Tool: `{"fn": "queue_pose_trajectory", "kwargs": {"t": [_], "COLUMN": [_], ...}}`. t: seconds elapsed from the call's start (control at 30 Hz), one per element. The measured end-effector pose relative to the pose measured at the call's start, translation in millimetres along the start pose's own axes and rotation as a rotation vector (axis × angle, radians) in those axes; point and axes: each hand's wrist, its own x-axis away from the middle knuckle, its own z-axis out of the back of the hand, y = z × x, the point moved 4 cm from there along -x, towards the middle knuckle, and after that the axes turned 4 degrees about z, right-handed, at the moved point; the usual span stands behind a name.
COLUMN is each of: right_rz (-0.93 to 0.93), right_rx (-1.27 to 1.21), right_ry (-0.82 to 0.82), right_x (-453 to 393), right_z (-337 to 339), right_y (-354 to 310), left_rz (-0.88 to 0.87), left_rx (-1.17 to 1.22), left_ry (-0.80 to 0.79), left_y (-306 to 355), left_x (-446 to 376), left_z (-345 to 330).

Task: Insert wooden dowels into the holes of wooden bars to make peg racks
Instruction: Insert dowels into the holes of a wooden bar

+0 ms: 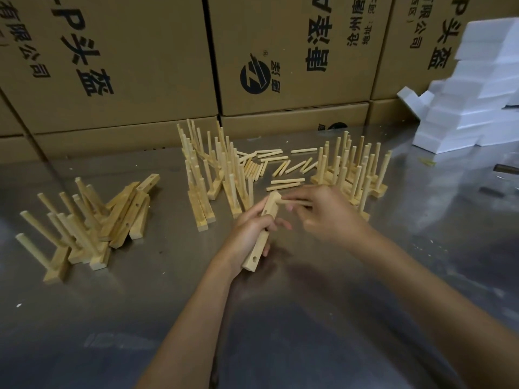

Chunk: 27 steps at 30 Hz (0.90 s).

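The two bare arms are reaching up from the bottom of the frame. In the middle, the left hand point(250, 228) is gripping a wooden bar point(262, 234), fingers curled round it. The right hand point(323, 211) is pinching a dowel point(293, 202), whose tip is touching the bar's top end. It should go in straight, I think, with the bar held still. Two empty holes are showing. Three groups of racks are standing behind. Loose dowels point(280, 167) are lying above, too many to count.
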Motion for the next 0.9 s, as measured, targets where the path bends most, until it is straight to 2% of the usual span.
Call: {"fn": "queue_pose_trajectory", "kwargs": {"t": [0.17, 0.63, 0.67, 0.77, 0.83, 0.9], "right_rz": [0.014, -0.353, -0.381, -0.483, -0.513, -0.528], "right_rx": [-0.034, -0.162, -0.210, -0.557, -0.674, -0.596], "right_ry": [0.008, 0.069, 0.040, -0.083, -0.016, 0.126], "right_x": [1, -22, -23, -24, -28, -35], "right_z": [-6, -20, -20, -14, -3, 0], "right_y": [-6, 7, 10, 18, 34, 53], "left_rz": [-0.010, 0.048, 0.044, 0.060, 0.083, 0.109], "left_rx": [0.004, -0.101, -0.106, -0.115, -0.058, 0.087], "left_ry": [0.003, 0.063, 0.069, 0.123, 0.141, 0.131], "left_y": [3, -6, -6, -8, -9, -9], "left_x": [3, -8, -9, -9, -12, -14], "left_z": [0, 10, 9, 10, 12, 15]}}
